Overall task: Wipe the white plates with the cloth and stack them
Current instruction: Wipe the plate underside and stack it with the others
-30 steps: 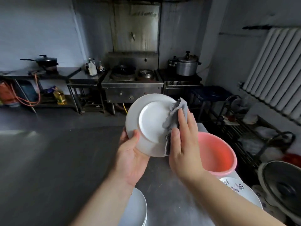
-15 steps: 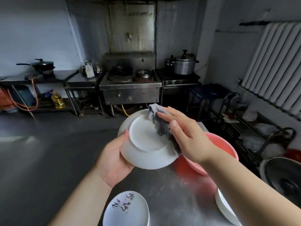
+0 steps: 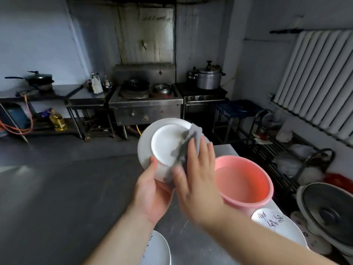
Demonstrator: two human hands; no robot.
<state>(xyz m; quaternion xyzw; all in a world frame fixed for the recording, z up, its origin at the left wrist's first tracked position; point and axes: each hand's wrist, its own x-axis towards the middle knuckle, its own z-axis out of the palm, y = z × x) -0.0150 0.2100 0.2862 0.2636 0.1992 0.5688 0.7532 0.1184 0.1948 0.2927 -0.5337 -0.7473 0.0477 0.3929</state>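
My left hand [image 3: 154, 190] grips the white plate [image 3: 164, 142] at its lower rim, thumb curled over the near face, the other fingers hidden behind it. The plate is tilted up on edge, its underside with the raised foot ring facing me, held in the air just left of the pink basin [image 3: 243, 185]. My right hand [image 3: 198, 176] lies flat on the grey cloth [image 3: 188, 143], fingers straight and close together, pressing it against the right part of the plate; the cloth sticks out past my fingertips, above and to the left, and a strip of it shows under my thumb at the lower rim. The hand is motion-blurred, so I cannot tell whether the thumb pinches the cloth. The basin sits on the steel table [image 3: 66, 197], touching nothing I hold, right of both hands. Below the basin on its near-right side lies a plate with black writing [image 3: 275, 224], looks like the top of a stack. Well left of the basin, at the bottom edge under my left forearm, another plate with writing [image 3: 158, 249] is partly cut off. Beyond the basin, across the floor, a steel wok stove [image 3: 145, 104] stands with a pressure cooker [image 3: 209, 77] to its right.
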